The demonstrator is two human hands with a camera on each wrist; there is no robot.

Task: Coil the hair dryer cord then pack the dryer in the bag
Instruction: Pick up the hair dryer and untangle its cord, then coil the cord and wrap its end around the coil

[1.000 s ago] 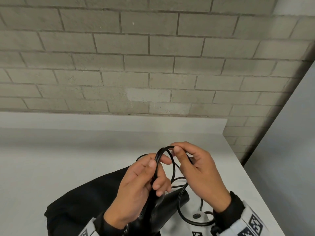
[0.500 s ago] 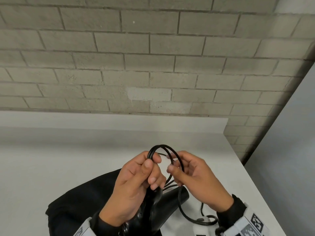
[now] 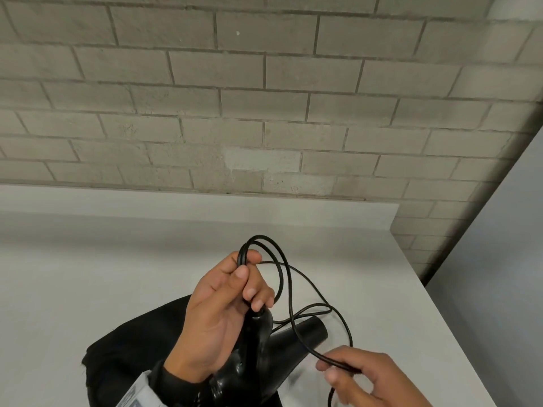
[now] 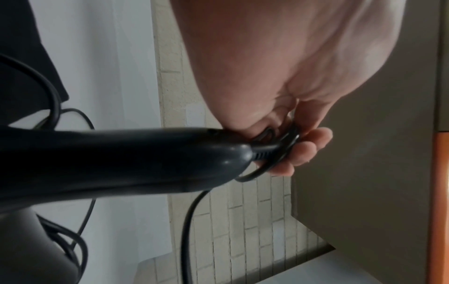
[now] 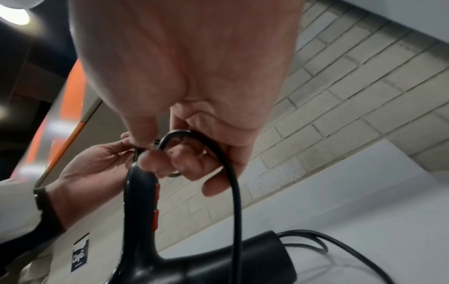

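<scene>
A black hair dryer [image 3: 282, 345] stands handle-up over a black bag [image 3: 126, 359] on the white table [image 3: 88, 274]. My left hand [image 3: 235, 289] grips several loops of the black cord [image 3: 266, 237] at the top of the dryer's handle [image 4: 121, 159]; its fingertips [image 4: 298, 151] curl round the loops. My right hand [image 3: 346, 371] is lower and to the right, near the frame's bottom, and pinches a stretch of loose cord between thumb and fingers. In the right wrist view the cord [image 5: 233, 182] runs out of that hand past the dryer [image 5: 136, 211]. The plug is out of sight.
A grey brick wall [image 3: 264, 113] rises behind the table. The table's right edge runs beside a grey panel [image 3: 499, 259]. Slack cord lies on the table past the dryer's nozzle [image 3: 314, 330].
My right hand has left the loops by the left hand and dropped down and to the right, sliding along the cord. The left hand has kept its hold and risen slightly.
</scene>
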